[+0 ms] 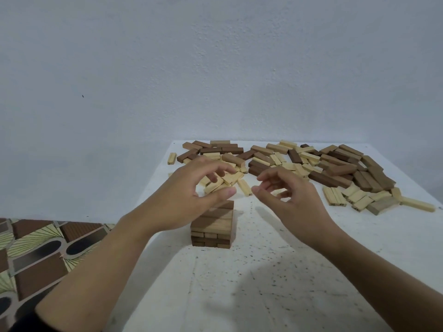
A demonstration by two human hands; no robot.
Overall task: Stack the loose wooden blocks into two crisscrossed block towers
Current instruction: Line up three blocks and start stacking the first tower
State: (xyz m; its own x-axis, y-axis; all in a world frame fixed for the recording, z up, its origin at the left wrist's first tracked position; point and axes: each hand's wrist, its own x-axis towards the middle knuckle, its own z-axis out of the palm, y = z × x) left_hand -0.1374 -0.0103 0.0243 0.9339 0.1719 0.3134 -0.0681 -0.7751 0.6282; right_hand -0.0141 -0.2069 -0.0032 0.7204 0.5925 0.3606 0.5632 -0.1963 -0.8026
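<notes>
Loose wooden blocks (pixel 335 168) lie in a scattered heap across the far side of the white speckled table (pixel 311 271). Pale and dark brown pieces are mixed, and many overlap or lean on one another. One pale block (pixel 171 158) lies alone at the far left edge of the table, just beside the heap.

One block tower (pixel 215 226) stands upright nearer to me, in front of the heap's left part. It has several layers. The top layer runs left to right, and the layer below shows its block ends toward me, so the layers are crossed.

My left hand (pixel 191 195) hovers directly above the tower and hides its far left corner. Its fingers and thumb are loosely curved with a clear gap between them, and they hold nothing.

My right hand (pixel 294 200) hovers to the right of the tower, above bare table. Its fingers are relaxed and slightly curled, and it is also empty. The two hands are near each other but apart.

A patterned floor (pixel 36 248) shows to the left of the table.
</notes>
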